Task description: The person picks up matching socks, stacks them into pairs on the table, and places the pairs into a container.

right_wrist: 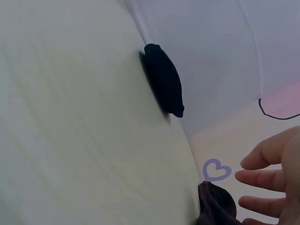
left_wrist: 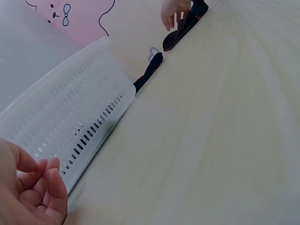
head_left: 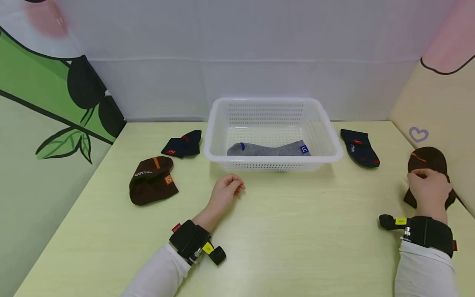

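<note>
Beside the right edge of the table, a brown sock (head_left: 427,159) lies under my right hand (head_left: 430,189). In the right wrist view, the fingers (right_wrist: 262,180) are spread apart over that sock (right_wrist: 216,204) and hold nothing. My left hand (head_left: 224,193) hangs idle in front of the white basket (head_left: 273,166), its fingers loosely curled around nothing. A grey sock (head_left: 269,150) with a blue tag lies inside the basket. Another brown sock (head_left: 151,183), with orange marks, is folded over on the left of the table.
A dark navy sock (head_left: 182,144) lies left of the basket, bent over itself. Right of the basket there is another navy sock (head_left: 360,147) with red marks. A pale cloth wall (head_left: 267,78) rises behind the table (head_left: 297,231), with printed panels on both sides.
</note>
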{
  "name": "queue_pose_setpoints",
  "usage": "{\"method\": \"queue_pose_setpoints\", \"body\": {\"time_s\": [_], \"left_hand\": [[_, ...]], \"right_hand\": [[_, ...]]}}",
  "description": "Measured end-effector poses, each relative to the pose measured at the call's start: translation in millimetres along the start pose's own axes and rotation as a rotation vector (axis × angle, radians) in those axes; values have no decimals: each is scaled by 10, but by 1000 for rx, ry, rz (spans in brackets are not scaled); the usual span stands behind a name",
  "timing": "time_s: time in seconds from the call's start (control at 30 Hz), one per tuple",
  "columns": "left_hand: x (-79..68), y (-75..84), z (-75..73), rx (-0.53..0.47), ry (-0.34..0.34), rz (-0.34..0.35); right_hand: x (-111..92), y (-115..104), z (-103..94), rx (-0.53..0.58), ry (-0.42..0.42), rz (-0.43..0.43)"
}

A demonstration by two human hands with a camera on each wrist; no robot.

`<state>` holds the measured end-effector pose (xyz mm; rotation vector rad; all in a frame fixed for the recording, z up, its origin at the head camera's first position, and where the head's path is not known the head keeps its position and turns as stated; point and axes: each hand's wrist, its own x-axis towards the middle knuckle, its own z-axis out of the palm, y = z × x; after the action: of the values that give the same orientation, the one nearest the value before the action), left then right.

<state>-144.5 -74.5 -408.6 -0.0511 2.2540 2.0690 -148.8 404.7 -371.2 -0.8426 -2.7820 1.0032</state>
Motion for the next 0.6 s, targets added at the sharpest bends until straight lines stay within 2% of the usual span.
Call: {"method": "queue_pose_setpoints", "body": {"time_s": [0.27,0.6], "left_hand": [[1,48,-2,-2,-4,5],[15,54,-15,4,-3,4]], "right_hand": [[72,135,24,-107,-143,40],[47,145,-17,-186,-191,-7]]}}
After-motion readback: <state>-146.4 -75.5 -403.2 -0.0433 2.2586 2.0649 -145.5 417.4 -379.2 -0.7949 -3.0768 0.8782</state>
